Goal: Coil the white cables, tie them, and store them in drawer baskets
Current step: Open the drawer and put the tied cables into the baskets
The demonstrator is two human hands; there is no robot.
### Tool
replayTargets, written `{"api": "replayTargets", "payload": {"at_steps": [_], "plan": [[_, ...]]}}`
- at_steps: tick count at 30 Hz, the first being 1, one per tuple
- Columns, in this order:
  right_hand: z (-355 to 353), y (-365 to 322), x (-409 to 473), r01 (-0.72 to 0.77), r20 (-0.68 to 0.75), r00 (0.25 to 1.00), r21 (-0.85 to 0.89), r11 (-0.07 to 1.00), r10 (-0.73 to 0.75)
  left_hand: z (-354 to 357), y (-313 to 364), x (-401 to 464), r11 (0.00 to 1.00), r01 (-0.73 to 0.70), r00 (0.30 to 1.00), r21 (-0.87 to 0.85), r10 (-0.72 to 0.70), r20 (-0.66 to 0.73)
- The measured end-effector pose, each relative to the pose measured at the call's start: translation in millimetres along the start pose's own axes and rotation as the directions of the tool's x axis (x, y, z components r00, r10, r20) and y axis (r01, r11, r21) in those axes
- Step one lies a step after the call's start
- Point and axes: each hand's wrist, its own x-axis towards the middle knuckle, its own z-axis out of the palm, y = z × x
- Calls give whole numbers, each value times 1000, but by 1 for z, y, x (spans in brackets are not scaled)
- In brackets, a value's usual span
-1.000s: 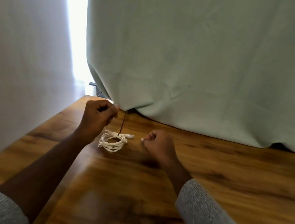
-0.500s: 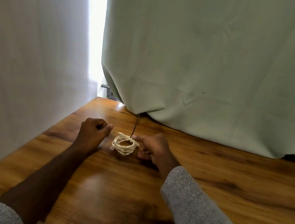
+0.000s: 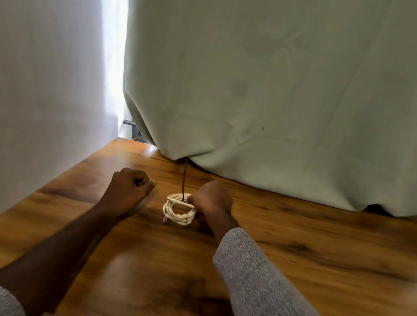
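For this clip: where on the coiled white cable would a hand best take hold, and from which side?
Probably the near arc of the cable coil, from above on the person's side. The loops lie flat and bunched there and show clear on the table. The far arc is taken up by the right hand and the dark tie.

No readable text in my view.

I find no lettering, label, brand mark, number or sign on anything I can see from the head camera; every surface in front of me is plain.
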Motion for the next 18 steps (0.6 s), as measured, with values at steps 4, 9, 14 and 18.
{"api": "replayTargets", "payload": {"at_steps": [4, 9, 14, 18], "plan": [[-47, 37, 0, -10, -61, 998, 41, 999, 12, 30, 20, 8, 997, -81, 993, -17, 82, 87], [-114, 106, 1, -66, -161, 983, 118, 991, 84, 103, 74, 3, 977, -206, 952, -53, 212, 219], [-190, 187, -6, -147, -336, 913, 261, 954, 233, 178, 140, -10, 937, -325, 853, -129, 349, 388], [-240, 245, -30, -159, -464, 827, 349, 924, 318, 243, 198, -31, 891, -390, 740, -231, 453, 497]]}}
